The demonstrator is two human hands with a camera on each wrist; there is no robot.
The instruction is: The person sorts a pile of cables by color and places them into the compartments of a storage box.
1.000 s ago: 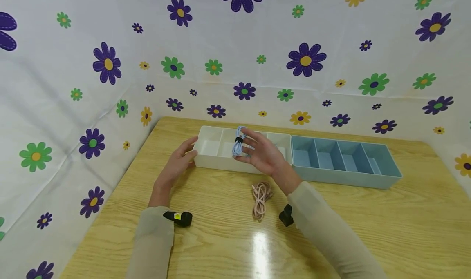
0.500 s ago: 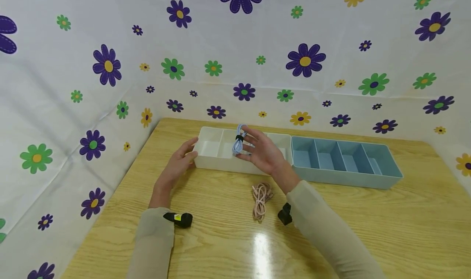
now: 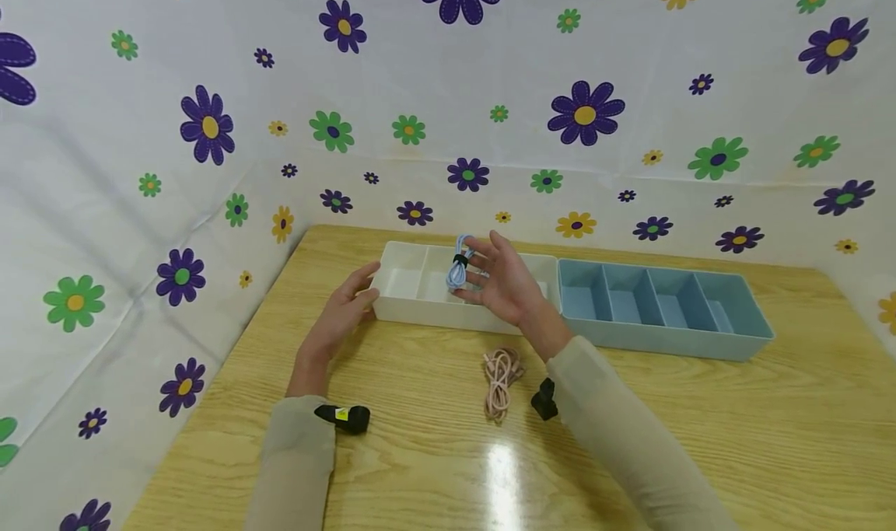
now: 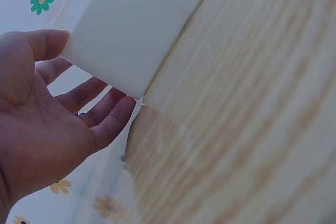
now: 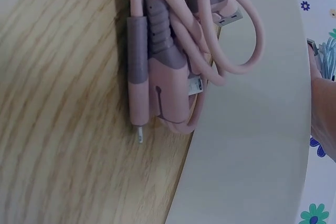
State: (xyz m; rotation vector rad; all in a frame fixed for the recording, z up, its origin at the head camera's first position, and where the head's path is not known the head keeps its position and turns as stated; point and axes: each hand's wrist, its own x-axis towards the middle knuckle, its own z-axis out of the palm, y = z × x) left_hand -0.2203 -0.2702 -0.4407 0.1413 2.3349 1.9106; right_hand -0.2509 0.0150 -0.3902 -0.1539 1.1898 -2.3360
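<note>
My right hand (image 3: 502,284) pinches a coiled light-blue cable (image 3: 458,268), bound with a black tie, and holds it above the middle compartments of the white divided tray (image 3: 420,314). The right wrist view shows that tray's wall (image 5: 252,145) and a sliver of the blue cable (image 5: 328,56). My left hand (image 3: 341,313) rests against the tray's left end. Its fingers (image 4: 100,103) lie straight along the wall, and the thumb is at the tray's corner (image 4: 131,30). A coiled pink cable (image 3: 498,375) (image 5: 168,66) lies on the wooden table (image 3: 420,453) in front of the tray.
A blue divided tray (image 3: 665,337) stands against the white one's right end. Black wrist cameras (image 3: 343,418) (image 3: 542,399) sit on both sleeves. Flowered cloth walls (image 3: 210,127) close off the table's back and left sides.
My right hand has carried the blue cable slightly up and farther over the white tray. The left hand has stayed at the tray's end.
</note>
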